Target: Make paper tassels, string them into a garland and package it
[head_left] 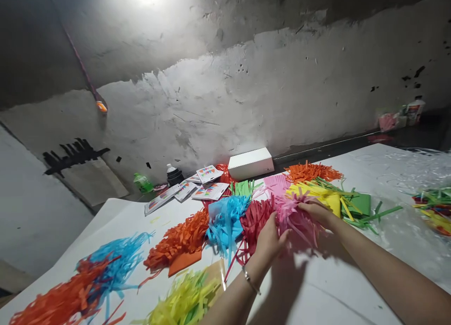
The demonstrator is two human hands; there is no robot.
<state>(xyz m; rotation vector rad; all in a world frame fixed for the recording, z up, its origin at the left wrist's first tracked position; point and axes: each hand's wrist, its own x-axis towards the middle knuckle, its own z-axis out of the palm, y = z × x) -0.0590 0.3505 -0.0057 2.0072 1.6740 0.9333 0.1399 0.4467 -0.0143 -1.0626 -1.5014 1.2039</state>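
Left hand (270, 238), thumb spread apart from the fingers, touches the left side of the pink fringe (291, 216), which sits between it and the right hand (319, 213) over the white worktop (327, 287). The right hand's fingers reach into the strands from the other side; whether they grip cannot be told. Just left of the pink lies red fringe (255, 219); just beyond, to the right, yellow fringe (326, 197). Farther back stands a white box (251, 163), near the wall (239, 109).
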